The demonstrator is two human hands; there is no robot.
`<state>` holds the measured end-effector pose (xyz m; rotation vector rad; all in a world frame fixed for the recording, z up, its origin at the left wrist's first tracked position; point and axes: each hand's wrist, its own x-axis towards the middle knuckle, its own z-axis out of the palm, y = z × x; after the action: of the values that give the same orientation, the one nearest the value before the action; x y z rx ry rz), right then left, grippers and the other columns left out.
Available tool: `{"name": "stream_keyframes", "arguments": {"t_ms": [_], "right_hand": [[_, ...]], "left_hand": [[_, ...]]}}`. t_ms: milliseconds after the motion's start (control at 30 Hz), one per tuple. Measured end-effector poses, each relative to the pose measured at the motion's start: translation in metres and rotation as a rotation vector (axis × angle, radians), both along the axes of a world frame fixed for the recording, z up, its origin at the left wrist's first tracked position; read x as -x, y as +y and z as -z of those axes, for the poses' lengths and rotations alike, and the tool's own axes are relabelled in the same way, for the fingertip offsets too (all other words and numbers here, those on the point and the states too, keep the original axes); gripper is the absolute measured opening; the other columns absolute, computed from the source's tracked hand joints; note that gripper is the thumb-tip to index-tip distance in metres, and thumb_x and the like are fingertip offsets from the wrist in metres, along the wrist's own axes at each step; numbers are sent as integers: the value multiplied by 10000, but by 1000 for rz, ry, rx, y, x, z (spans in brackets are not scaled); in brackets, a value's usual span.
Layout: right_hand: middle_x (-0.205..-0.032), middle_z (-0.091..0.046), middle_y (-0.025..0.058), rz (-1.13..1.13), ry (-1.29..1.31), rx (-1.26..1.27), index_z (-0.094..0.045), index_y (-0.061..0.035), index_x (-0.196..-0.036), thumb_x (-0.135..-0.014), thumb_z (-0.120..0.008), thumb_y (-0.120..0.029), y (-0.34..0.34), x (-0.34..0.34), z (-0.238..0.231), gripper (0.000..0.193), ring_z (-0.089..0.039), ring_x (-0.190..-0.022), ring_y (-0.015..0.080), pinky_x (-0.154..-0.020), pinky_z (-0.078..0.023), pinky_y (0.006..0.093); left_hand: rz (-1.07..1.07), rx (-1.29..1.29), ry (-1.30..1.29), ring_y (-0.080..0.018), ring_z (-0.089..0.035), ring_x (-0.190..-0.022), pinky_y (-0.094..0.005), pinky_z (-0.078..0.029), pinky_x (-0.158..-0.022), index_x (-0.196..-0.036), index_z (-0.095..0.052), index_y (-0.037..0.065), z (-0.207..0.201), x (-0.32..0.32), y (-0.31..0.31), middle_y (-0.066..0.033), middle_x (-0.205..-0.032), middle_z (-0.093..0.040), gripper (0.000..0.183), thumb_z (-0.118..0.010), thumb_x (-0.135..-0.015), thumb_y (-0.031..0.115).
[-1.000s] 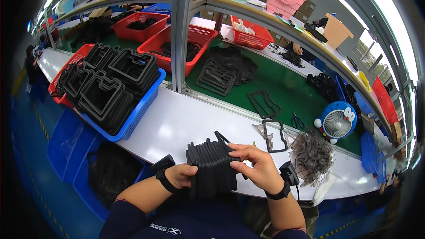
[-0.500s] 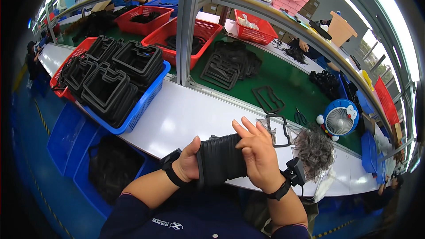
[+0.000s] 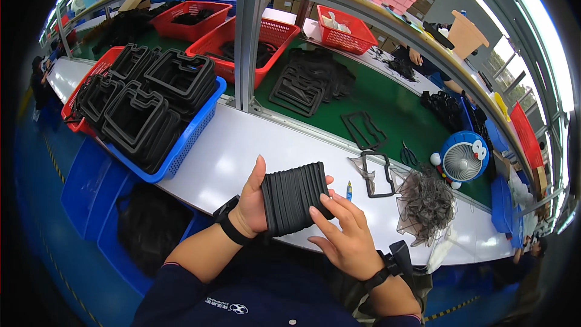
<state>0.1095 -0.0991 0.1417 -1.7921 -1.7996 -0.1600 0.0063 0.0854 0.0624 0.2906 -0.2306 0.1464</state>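
Note:
A thick stack of black frame-shaped gaskets (image 3: pixel 295 198) is held on edge in front of me, its many layers side by side. My left hand (image 3: pixel 251 201) is closed on it from the left, thumb up along the near-left end. A fingertip shows behind the far right corner. My right hand (image 3: pixel 346 236) is at the stack's lower right end, fingers stretched and apart, the fingertips touching the end layer. Beyond, on the white table (image 3: pixel 236 145), lie a single black frame (image 3: pixel 379 174) with thin grey film beside it and a small blue-yellow bottle or pen (image 3: pixel 349 191).
A blue basket (image 3: pixel 187 139) full of stacked black frames stands at left. More frames (image 3: pixel 299 88) and scissors (image 3: pixel 409 154) lie on the green mat. A pile of grey film scraps (image 3: pixel 425 203) and a blue fan (image 3: pixel 463 157) are at right. A metal post (image 3: pixel 247 36) rises ahead.
The stack has tilted so its layered side faces up more. My right hand has dropped from its upper right end to the lower right, uncovering the small blue-yellow item.

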Motion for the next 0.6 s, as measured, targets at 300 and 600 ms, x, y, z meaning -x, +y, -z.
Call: {"name": "stream_keyframes", "arguments": {"t_ms": [300,600], "right_hand": [[-864,-688,-8,-124,85,-97,-649,-133,-754,-750,-827,-126,-20,-13,34,178,-653,-1041,219,-1051,-377,474],[-1493,-465,136,-65,161,18,-549,-141,-1403,-715,-868,-301,22,0,12,775,-396,-1402,345,-1136,-266,529]], "left_hand": [[7,36,-9,-429,-326,-1452,-551,-290,-1189,-1553,-231,-30,-4,-5,1,-277,-1584,-277,1108,-348,-874,837],[-1,-148,132,-417,-247,-1490,-544,-279,-1196,-1572,-186,2,13,-9,8,-277,-1603,-222,1178,-413,-819,878]]}}
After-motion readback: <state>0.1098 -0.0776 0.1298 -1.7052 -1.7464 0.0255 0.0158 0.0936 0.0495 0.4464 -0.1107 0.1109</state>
